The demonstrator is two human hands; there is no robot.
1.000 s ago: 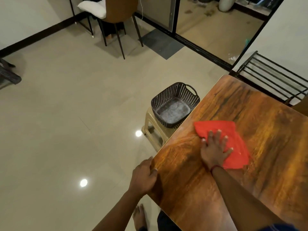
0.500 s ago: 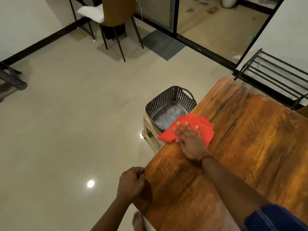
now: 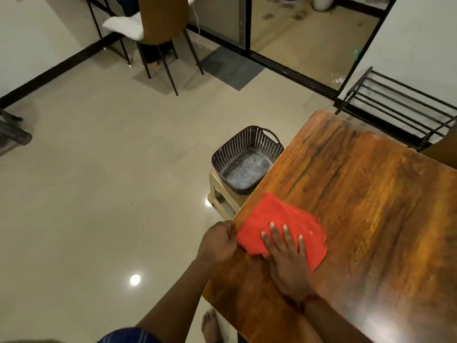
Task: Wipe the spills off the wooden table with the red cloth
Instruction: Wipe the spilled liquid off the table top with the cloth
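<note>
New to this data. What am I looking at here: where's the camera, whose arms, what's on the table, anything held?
There is no robot here. A person wears one wide-angle camera on the head, so the picture looks forward and down at their own two bare arms.

The right hand lies flat, fingers spread, pressing a red cloth onto the wooden table near its left edge. It presses rather than grips. The left hand is curled at the table's edge, right beside the cloth; whether it pinches the cloth or only the edge cannot be told.

Only the cloth lies on the table. No spill is clear in this picture, only glare.

Beside the table a dark perforated basket sits on a beige stool. The person's bare foot shows on the tiled floor below.
</note>
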